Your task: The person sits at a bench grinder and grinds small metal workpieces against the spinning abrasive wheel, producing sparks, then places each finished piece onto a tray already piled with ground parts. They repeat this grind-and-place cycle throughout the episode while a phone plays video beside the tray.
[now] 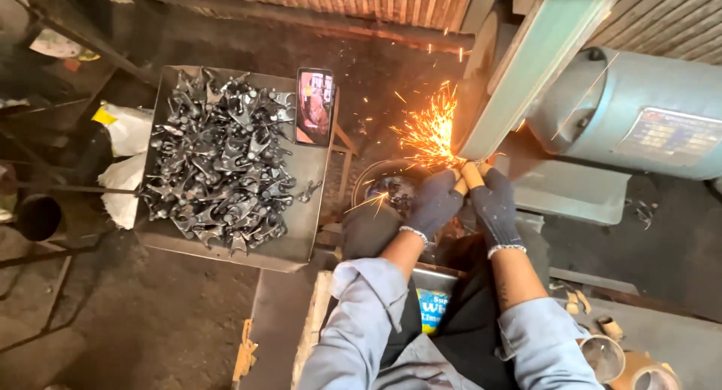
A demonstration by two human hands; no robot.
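Note:
My left hand (435, 203) and my right hand (492, 206), both in dark knitted gloves, are pressed together around a small metal part that the fingers mostly hide. The part meets the grey belt of a grinding machine (526, 66), and orange sparks (430, 130) spray off to the left. A metal tray (301, 232) on my left holds a heap of several dark forged metal parts (218, 160). A phone (314, 106) with a lit screen leans at the tray's far right corner.
A large blue-grey electric motor (639, 112) sits to the right of the belt. A round dark container (387, 191) with parts lies below the sparks. White bags (124, 157) lie left of the tray. Short tubes (628, 360) stand at the lower right.

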